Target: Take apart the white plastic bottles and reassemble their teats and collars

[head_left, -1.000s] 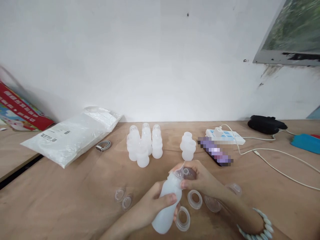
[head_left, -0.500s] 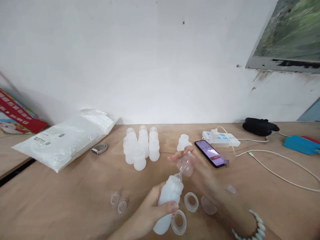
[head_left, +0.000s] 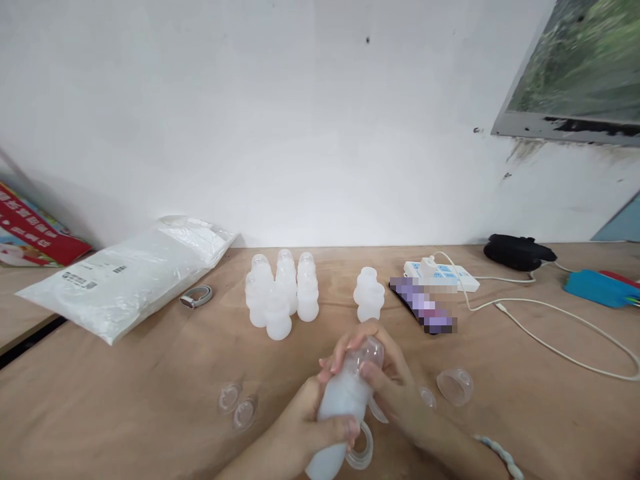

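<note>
My left hand (head_left: 305, 427) is wrapped around the body of a translucent white baby bottle (head_left: 337, 403), which leans up and to the right. Around its top, the fingers of my right hand (head_left: 395, 377) grip a clear dome cap (head_left: 370, 353) that covers the neck. Just below the hands lies a translucent collar ring (head_left: 369, 448), with a second ring (head_left: 379, 410) partly hidden by my right hand. To the right rest another clear cap (head_left: 455, 387) and a small clear piece (head_left: 428, 398). Two small clear discs (head_left: 245, 415) lie to the left.
Several capped bottles (head_left: 279, 319) stand in a group at the back, and an uncapped bottle (head_left: 369, 297) stands further right. Beyond are a phone (head_left: 423, 307), a power strip (head_left: 463, 279) with a cable, and a black case (head_left: 520, 252). At left lie a watch (head_left: 197, 297) and a plastic bag (head_left: 135, 277).
My right hand has brought the clear cap down onto the bottle's top and closed around it. The bottle is still in my left hand. The uncapped bottle behind shows more fully.
</note>
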Motion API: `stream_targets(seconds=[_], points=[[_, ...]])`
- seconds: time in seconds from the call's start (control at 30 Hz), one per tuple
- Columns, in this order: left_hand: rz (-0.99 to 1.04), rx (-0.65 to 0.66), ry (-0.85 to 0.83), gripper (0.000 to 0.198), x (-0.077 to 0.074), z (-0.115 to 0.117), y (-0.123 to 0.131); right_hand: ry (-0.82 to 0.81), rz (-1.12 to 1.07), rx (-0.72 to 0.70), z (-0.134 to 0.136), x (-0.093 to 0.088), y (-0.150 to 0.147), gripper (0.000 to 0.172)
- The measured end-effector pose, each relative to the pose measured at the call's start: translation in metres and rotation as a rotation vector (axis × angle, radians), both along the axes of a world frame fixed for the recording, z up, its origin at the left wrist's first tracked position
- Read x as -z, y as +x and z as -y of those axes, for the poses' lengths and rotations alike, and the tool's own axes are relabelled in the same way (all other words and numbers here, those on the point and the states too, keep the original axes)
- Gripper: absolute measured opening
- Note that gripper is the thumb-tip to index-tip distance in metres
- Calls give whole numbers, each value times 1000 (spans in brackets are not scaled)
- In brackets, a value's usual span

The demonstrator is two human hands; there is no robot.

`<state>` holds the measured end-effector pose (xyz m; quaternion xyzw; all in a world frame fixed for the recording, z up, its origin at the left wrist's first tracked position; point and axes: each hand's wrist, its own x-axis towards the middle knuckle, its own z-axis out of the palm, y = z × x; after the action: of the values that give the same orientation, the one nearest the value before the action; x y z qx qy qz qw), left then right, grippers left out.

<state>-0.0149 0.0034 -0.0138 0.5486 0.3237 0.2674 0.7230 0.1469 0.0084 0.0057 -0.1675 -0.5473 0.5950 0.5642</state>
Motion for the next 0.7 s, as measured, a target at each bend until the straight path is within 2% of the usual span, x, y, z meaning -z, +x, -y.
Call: stream_targets(seconds=[0.17, 0.33, 0.53, 0.7], points=[[107, 34, -57, 70, -1, 0, 2, -26, 69, -38, 4, -11, 5, 24], [155, 50, -59, 72, 0, 2, 3, -42, 102, -11, 4, -13, 6, 33], [129, -5, 66, 71, -6, 6, 3, -65, 94, -49, 8, -6, -1, 30], [222, 17, 30, 68, 3, 8, 6, -37, 66, -45, 10, 2, -7, 33]])
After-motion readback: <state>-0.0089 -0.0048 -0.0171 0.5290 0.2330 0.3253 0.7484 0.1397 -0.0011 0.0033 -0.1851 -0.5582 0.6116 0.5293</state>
